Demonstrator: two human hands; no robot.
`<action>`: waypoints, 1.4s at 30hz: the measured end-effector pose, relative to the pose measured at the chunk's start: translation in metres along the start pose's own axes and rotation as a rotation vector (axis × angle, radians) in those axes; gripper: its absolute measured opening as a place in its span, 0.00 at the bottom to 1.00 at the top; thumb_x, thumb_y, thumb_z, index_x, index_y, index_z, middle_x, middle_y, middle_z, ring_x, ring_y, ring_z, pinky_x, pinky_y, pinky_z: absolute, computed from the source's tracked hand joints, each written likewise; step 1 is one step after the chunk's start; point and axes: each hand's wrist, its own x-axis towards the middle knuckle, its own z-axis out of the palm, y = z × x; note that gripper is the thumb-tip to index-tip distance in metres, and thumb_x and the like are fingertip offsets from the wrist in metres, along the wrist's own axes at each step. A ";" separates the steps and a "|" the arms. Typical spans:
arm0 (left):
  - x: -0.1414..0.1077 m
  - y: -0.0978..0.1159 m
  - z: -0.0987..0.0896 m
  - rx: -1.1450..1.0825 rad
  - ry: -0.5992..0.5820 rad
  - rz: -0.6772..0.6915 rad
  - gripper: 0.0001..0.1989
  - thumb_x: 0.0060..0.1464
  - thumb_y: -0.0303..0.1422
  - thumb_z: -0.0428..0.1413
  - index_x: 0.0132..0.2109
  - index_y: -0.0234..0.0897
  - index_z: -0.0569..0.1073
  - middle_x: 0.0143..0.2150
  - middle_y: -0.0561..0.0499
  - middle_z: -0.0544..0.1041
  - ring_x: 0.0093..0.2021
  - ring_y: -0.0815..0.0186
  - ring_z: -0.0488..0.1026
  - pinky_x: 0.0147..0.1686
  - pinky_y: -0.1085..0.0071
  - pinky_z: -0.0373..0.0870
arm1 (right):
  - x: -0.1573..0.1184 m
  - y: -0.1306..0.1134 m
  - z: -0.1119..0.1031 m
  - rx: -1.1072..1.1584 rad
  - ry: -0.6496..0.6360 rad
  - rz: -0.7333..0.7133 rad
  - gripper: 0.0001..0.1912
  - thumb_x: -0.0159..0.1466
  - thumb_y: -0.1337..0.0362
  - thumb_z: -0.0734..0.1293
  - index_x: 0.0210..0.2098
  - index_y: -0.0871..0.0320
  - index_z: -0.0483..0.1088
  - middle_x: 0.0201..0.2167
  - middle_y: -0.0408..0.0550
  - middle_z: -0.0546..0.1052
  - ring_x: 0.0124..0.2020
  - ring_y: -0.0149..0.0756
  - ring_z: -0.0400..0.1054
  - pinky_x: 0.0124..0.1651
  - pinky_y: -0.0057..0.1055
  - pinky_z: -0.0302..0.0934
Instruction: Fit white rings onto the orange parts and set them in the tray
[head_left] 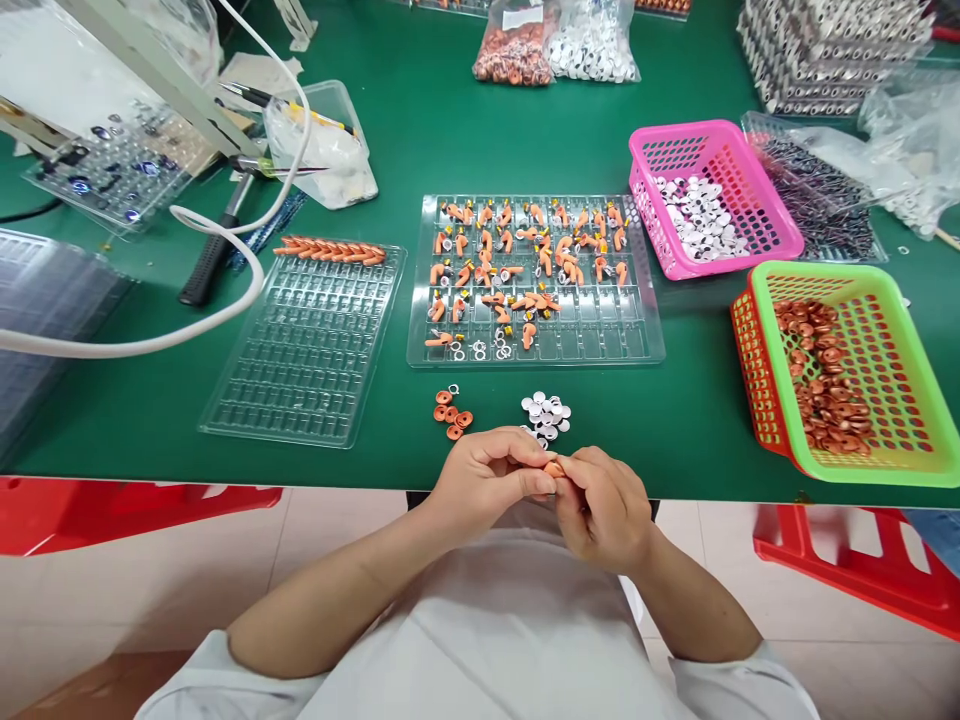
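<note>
At the table's front edge, my left hand [484,475] and my right hand [609,508] meet fingertip to fingertip. Between them they pinch a small orange part [554,468]; fingers cover most of it, so its full shape is hidden. Just beyond my hands lies a small heap of white discs [551,412]. Left of that are several copper-orange round caps [452,414] with a small metal ring [453,389] by them. Farther back, a clear compartment tray [600,345] holds many curved orange pieces with metal and yellow ends, plus some loose rings in its front row.
A second clear tray [300,350] with a row of copper-orange parts lies left, near a hammer [214,245] and a white cable [259,285]. Right stand a pink basket [720,265] of white discs and a green basket [926,380] of copper caps. Bagged parts [516,50] lie behind.
</note>
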 end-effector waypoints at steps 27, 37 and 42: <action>-0.004 0.008 0.002 0.655 -0.079 0.622 0.12 0.57 0.22 0.61 0.46 0.40 0.80 0.37 0.48 0.84 0.37 0.65 0.81 0.39 0.73 0.78 | -0.002 -0.003 -0.015 0.494 -0.030 0.365 0.15 0.68 0.72 0.64 0.52 0.53 0.72 0.36 0.50 0.78 0.32 0.35 0.70 0.30 0.31 0.68; -0.005 0.007 -0.001 0.824 -0.108 0.776 0.08 0.58 0.22 0.61 0.44 0.37 0.75 0.36 0.50 0.83 0.38 0.66 0.80 0.39 0.72 0.77 | 0.005 -0.001 -0.024 0.728 -0.104 0.571 0.13 0.67 0.71 0.67 0.48 0.50 0.76 0.37 0.48 0.77 0.36 0.35 0.73 0.34 0.30 0.69; -0.001 0.005 -0.006 0.859 -0.126 0.862 0.09 0.58 0.22 0.60 0.45 0.37 0.75 0.38 0.49 0.82 0.39 0.67 0.79 0.40 0.72 0.78 | 0.006 -0.001 -0.026 0.769 -0.164 0.613 0.14 0.67 0.70 0.67 0.51 0.49 0.76 0.39 0.48 0.77 0.38 0.35 0.73 0.36 0.29 0.71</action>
